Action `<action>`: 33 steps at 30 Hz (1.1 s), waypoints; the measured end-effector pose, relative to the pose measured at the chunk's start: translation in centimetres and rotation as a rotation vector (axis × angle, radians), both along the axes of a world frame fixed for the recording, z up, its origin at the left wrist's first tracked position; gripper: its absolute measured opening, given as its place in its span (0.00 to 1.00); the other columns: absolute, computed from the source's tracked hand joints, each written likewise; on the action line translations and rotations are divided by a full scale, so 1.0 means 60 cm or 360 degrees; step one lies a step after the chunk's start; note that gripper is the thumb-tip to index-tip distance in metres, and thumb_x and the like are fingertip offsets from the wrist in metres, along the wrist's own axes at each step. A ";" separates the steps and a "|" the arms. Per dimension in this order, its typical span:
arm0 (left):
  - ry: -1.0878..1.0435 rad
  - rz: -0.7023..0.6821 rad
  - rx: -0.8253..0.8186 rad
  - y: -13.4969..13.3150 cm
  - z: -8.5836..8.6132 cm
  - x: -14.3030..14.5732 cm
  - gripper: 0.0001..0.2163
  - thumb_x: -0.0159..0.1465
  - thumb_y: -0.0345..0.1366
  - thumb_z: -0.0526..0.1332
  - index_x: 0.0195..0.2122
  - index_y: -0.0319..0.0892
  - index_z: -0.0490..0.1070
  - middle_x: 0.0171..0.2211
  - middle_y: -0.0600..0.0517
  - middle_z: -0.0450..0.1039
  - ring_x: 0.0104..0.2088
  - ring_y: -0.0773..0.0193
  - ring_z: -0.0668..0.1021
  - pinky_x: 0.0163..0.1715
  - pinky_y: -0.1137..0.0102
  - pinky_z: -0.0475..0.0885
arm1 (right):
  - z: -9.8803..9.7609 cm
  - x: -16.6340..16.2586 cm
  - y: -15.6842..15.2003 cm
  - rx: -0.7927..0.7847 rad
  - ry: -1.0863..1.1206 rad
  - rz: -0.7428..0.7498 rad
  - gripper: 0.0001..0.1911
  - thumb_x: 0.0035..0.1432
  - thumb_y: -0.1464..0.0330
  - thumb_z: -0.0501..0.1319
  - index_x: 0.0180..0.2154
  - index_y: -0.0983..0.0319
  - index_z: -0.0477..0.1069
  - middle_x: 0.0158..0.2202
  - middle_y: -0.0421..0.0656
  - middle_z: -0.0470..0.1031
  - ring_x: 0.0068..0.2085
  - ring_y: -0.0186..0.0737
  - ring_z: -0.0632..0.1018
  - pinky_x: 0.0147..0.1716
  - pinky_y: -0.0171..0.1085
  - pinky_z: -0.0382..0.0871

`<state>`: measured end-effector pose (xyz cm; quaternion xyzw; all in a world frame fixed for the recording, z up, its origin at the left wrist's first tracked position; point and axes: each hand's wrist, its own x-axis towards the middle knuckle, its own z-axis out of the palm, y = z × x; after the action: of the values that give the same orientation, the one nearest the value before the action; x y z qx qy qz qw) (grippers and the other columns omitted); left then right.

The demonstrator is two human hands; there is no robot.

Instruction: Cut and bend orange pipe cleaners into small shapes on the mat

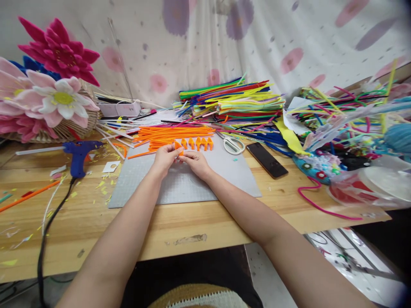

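Observation:
My left hand [165, 157] and my right hand [196, 162] meet over the far part of a grey cutting mat [183, 184]. Both pinch one small folded orange pipe cleaner piece [178, 148] between their fingertips. Just beyond it lies a row of several folded orange pieces [198, 143]. Behind those sits a bundle of straight orange pipe cleaners [170, 134].
A blue glue gun [78, 154] with a black cord lies left of the mat. Scissors [233, 144] and a black phone [267, 160] lie to the right. Stacked coloured pipe cleaners [231, 102] fill the back; pipe-cleaner flowers [48, 92] stand at the left, tape rolls [372, 188] at the right.

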<state>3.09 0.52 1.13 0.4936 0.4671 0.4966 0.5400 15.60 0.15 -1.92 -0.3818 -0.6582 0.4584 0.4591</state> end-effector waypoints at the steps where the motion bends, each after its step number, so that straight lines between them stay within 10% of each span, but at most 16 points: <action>1: 0.0004 -0.0017 -0.0017 0.000 0.001 -0.001 0.15 0.42 0.41 0.68 0.16 0.39 0.64 0.15 0.56 0.64 0.16 0.73 0.64 0.16 0.75 0.56 | 0.000 0.000 0.000 0.0002 -0.0004 0.0006 0.11 0.51 0.64 0.59 0.23 0.62 0.73 0.26 0.39 0.74 0.31 0.34 0.72 0.38 0.34 0.64; 20: 0.0129 -0.0007 -0.0358 -0.002 0.000 -0.005 0.09 0.45 0.35 0.66 0.19 0.38 0.67 0.15 0.54 0.67 0.15 0.71 0.68 0.15 0.77 0.60 | -0.006 -0.002 -0.002 -0.0104 -0.0067 0.0000 0.08 0.49 0.67 0.59 0.23 0.64 0.72 0.25 0.39 0.72 0.30 0.32 0.70 0.35 0.33 0.62; 33: 0.0169 0.0285 0.0109 0.013 -0.022 -0.021 0.13 0.47 0.43 0.66 0.19 0.37 0.70 0.16 0.55 0.67 0.16 0.72 0.67 0.16 0.76 0.61 | 0.019 0.013 -0.006 -0.0277 -0.0065 0.0284 0.14 0.46 0.59 0.61 0.25 0.65 0.74 0.29 0.40 0.74 0.34 0.34 0.71 0.38 0.34 0.62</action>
<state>1.82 1.31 -0.19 0.4937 0.5201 0.5316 0.4507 16.37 -0.19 -0.77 -0.3693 -0.6564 0.5452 0.3681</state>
